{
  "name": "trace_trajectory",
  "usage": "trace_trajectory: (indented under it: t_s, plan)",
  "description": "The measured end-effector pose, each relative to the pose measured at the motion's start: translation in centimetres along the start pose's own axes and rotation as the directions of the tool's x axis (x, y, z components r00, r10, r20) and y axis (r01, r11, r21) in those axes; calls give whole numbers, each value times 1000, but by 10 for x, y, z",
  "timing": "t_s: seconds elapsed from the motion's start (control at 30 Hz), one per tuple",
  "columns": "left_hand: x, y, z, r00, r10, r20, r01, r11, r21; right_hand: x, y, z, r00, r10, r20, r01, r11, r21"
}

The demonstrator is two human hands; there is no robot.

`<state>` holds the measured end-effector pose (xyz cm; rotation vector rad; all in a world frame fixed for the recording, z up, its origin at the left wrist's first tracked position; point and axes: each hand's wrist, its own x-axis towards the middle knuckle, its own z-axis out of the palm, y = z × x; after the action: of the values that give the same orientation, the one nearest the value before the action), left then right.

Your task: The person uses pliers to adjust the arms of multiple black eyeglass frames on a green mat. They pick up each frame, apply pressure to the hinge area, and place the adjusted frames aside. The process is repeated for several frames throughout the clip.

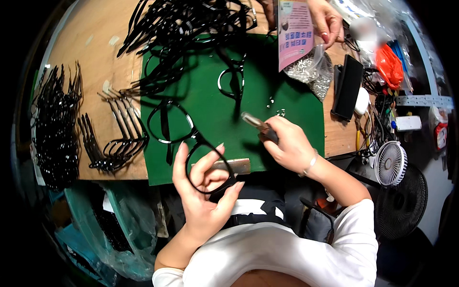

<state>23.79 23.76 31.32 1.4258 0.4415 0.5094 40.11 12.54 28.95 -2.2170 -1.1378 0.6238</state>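
My left hand point(204, 193) grips a black glasses frame point(197, 138) by one rim, its fingers curled around it, with one temple hanging down beside the far lens. My right hand point(291, 146) is closed on a hand tool point(258, 125) with a metal tip and dark handle, just right of the frame. Both are over a green mat point(301, 115), where a small metal plate point(239, 167) lies near the front edge, partly behind my left hand. Another black frame point(231, 81) lies farther back, and a few tiny silver pieces point(279, 113) lie to the right.
Piles of black frames point(186, 21) point(55, 129) and stacked pieces point(122, 138) cover the back and left. A co-worker's hand point(329, 26) is by a pink card point(295, 38) and bag of silver parts point(311, 76). A phone point(346, 86), cables and a white fan point(391, 162) are right.
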Motion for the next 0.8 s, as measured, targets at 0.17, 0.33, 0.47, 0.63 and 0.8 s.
trace_trajectory:
  t_s: [0.17, 0.33, 0.47, 0.63, 0.8]
  plan:
    - [1, -9, 8, 996, 81, -42, -76, 991, 107, -15, -51, -3, 997, -73, -7, 66, 849, 524]
    - [2, -9, 11, 986, 149, -78, -134, 976, 172, -16, -56, 12, 999, 16, 30, -33, 688, 725]
    - [2, -8, 10, 995, 94, -38, -87, 984, 156, -9, -58, 0, 906, 148, 397, -424, 345, 837]
    - [11, 14, 2, 985, -165, 58, 173, 966, -194, -4, -59, -9, 871, -25, 492, -456, 338, 824]
    - [13, 25, -2, 965, -238, 112, 262, 912, -315, -7, -67, -15, 861, -20, 509, -489, 246, 837]
